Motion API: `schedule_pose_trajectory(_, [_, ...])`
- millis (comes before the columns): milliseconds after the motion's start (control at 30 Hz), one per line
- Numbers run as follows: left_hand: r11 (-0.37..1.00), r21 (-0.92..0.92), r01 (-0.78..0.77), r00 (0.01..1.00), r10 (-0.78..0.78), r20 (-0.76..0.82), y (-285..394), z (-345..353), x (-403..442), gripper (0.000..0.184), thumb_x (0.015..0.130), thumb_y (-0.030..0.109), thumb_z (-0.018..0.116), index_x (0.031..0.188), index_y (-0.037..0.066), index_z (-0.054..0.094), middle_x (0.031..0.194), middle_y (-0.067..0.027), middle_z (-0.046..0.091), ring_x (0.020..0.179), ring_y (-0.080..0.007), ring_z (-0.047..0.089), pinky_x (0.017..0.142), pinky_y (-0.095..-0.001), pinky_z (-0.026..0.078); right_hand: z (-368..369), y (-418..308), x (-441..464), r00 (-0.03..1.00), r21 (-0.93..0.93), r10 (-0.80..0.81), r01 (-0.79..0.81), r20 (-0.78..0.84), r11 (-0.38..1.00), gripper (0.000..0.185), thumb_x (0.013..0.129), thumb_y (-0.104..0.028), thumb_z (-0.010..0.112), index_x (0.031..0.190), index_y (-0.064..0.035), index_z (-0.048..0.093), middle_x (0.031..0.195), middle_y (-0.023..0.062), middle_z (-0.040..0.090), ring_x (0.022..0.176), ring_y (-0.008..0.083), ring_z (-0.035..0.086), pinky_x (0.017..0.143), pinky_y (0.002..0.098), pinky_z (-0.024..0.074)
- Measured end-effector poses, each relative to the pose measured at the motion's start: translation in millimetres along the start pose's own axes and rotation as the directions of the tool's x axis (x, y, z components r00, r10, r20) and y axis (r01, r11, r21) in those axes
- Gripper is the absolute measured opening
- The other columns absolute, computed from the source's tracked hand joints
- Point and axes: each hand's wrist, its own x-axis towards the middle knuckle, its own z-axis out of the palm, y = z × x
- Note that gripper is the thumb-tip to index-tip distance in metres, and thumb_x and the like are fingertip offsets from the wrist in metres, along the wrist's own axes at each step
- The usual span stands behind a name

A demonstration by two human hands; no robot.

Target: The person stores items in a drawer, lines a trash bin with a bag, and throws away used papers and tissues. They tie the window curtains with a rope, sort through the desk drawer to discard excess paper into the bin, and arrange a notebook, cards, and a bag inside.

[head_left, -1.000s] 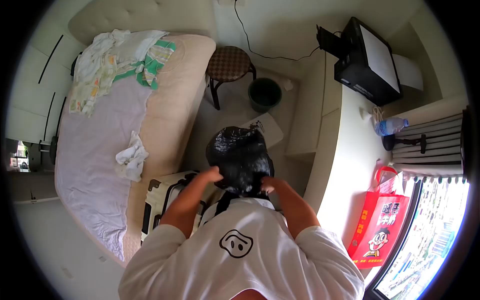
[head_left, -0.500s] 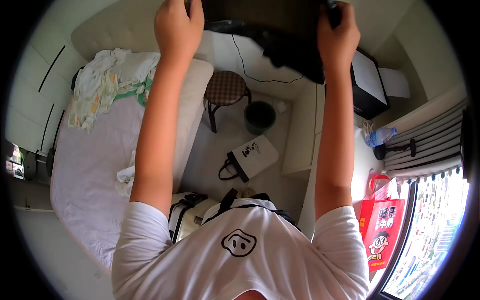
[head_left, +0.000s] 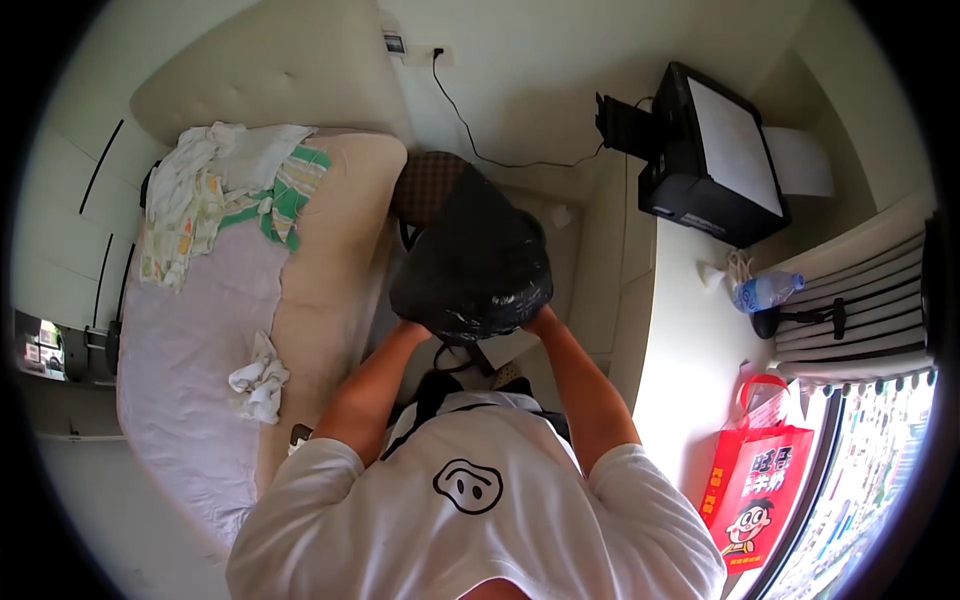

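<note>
A black plastic garbage bag [head_left: 470,265] is spread out and puffed up in front of me, over the floor between bed and cabinet. My left hand [head_left: 409,333] grips its near left edge, and my right hand [head_left: 541,322] has the near right edge. Most of the fingers are hidden by the plastic. Behind the bag, part of a checkered stool [head_left: 430,185] shows. The dark bin on the floor is covered from view, and only a little of the white tote bag [head_left: 512,346] peeks out below.
On the left is a bed [head_left: 185,350] with crumpled clothes [head_left: 190,200]. A black printer [head_left: 715,160] sits on the white counter [head_left: 675,330] at right, near a water bottle [head_left: 768,291] and a red gift bag [head_left: 755,490]. A cord [head_left: 470,135] runs along the wall.
Both hands have come down and closer together from high in the view, bringing the black bag down with them. It now covers the bin and much of the stool. The printer is uncovered.
</note>
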Motion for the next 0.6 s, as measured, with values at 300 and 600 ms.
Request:
schedule_pose_trajectory(300, [0.85,0.321,0.418,0.696,-0.527,0.488,38,-68,79,0.061,0.08,0.044,0.053,0.123,0.0,0.047,0.123,-0.0169,0.05,0.103,-0.0271,0.054,0.091,-0.036,0.039,-103,1,80,0.875,-0.021,0.483,-0.484,-0.015,0.875,0.045,0.076,-0.027,0.054,0.111,0.0019,0.055,0.115,0.0184,0.054,0.099,0.0326,0.056,0.08,0.0418,0.0475])
schedule_pose_trajectory(600, [0.983,0.152,0.105,0.849,-0.168,0.501,37,-182,218,0.041,0.076,0.027,0.064,0.099,-0.006,0.056,0.086,-0.0186,0.062,0.079,-0.0257,0.061,0.061,-0.0347,0.048,-213,-42,121,0.734,0.036,0.598,-0.622,-0.321,0.782,0.032,0.068,-0.027,0.058,0.09,-0.0046,0.066,0.09,0.018,0.064,0.084,0.0325,0.061,0.071,0.0388,0.0488])
